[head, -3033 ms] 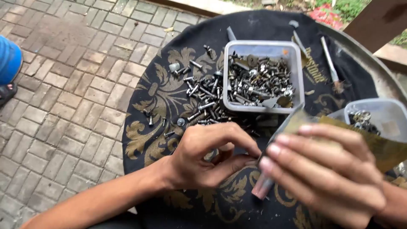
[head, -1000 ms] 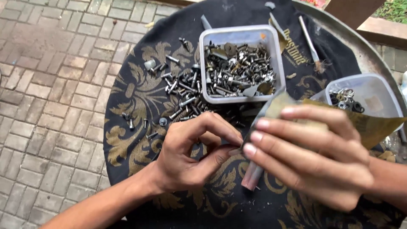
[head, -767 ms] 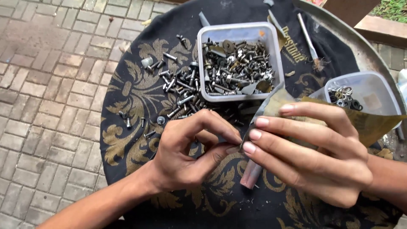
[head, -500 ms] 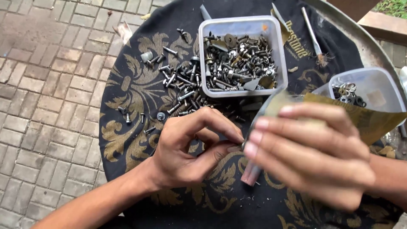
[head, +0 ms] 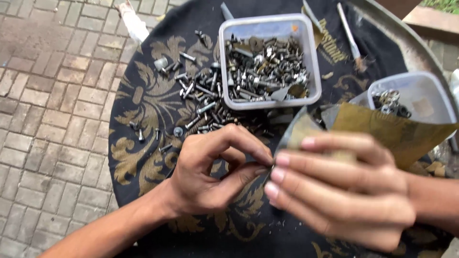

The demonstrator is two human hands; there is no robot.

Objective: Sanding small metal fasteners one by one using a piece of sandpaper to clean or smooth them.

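Note:
My left hand (head: 210, 172) pinches thumb and forefinger together on a small dark piece that is mostly hidden by the fingertips. That pinch touches the fingertips of my right hand (head: 339, 191). The right hand grips a folded sheet of brown sandpaper (head: 397, 134), whose grey edge curls over right at the pinch. Both hands hover over a black cloth with a gold leaf pattern (head: 143, 105).
A clear square tub (head: 223, 71) full of screws and bolts stands behind the hands, with loose screws (head: 201, 100) spilled to its left. A second tub (head: 425, 95) with a few metal parts sits at right. A thin brush-like tool (head: 349, 38) lies behind. Brick paving (head: 48, 95) lies to the left.
The hands have stayed pressed together with only small finger shifts. A pale rod end that showed below my right fingers earlier is now out of sight.

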